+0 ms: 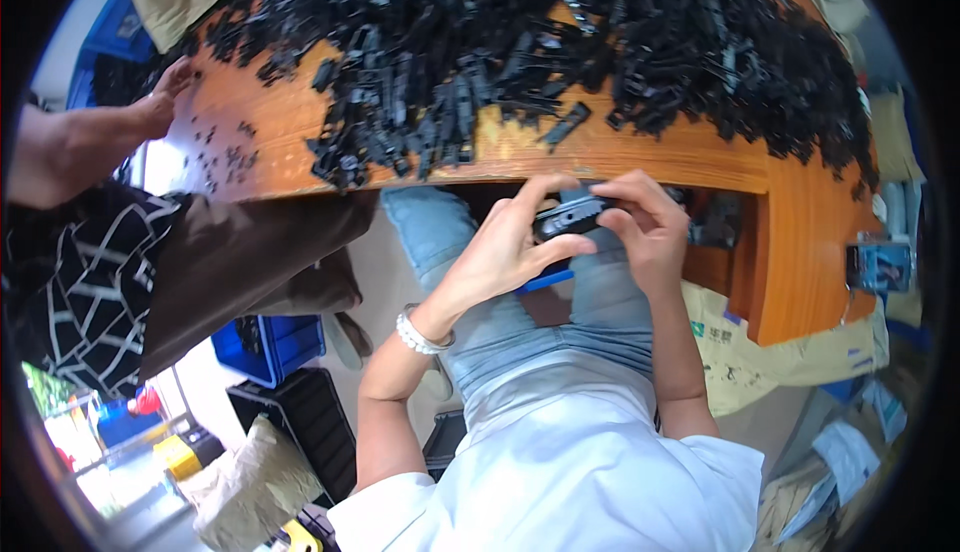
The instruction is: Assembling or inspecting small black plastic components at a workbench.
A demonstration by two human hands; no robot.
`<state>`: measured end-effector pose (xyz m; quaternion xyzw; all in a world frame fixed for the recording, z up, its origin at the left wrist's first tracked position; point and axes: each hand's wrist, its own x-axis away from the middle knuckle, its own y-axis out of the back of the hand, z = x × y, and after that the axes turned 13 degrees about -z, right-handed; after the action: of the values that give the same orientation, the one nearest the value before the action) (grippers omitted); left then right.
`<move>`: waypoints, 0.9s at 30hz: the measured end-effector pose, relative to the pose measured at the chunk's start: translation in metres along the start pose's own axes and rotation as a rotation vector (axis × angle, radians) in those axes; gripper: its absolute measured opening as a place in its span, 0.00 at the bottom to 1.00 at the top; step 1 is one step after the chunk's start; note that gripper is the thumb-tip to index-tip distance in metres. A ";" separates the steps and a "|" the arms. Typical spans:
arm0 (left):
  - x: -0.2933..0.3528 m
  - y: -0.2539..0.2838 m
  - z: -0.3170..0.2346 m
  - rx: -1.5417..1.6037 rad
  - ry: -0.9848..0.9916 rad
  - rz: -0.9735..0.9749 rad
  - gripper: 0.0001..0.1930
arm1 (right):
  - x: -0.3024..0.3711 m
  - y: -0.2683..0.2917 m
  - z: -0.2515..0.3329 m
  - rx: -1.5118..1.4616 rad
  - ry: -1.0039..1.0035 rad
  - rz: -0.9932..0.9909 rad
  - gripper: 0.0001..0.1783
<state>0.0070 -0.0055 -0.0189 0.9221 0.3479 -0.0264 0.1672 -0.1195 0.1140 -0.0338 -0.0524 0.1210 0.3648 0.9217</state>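
Note:
Above my lap, at the table's front edge, I hold a small black plastic part with a ridged, lighter-looking side. My left hand grips its left end, with the thumb below and the fingers curled over the top. At the other end, my right hand pinches it between thumb and fingers. The fingertips partly cover the part, so its exact kind is unclear. Just beyond my hands, a single black strip-like piece lies apart from a big heap of similar black pieces.
The wooden table curves around me. At the left, another person's hand rests near scattered tiny black bits. A blue bin and a black crate stand on the floor. Sacks lie at the right.

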 end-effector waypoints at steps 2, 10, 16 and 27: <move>0.003 0.007 -0.002 0.171 0.294 0.171 0.17 | 0.003 -0.004 -0.004 0.008 0.053 0.000 0.12; 0.001 0.099 0.019 -0.240 -0.095 -0.367 0.05 | 0.013 -0.009 -0.026 0.226 -0.378 0.387 0.11; -0.063 0.206 0.077 -0.313 0.014 -0.809 0.07 | 0.018 -0.016 -0.044 0.410 -0.181 0.160 0.10; -0.145 0.233 0.109 -0.802 0.167 -0.439 0.12 | -0.053 -0.010 0.013 0.261 -0.054 -0.017 0.05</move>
<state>0.0565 -0.2966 -0.0299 0.6883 0.5297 0.1499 0.4725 -0.1472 0.0741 -0.0073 0.0767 0.1419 0.3394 0.9267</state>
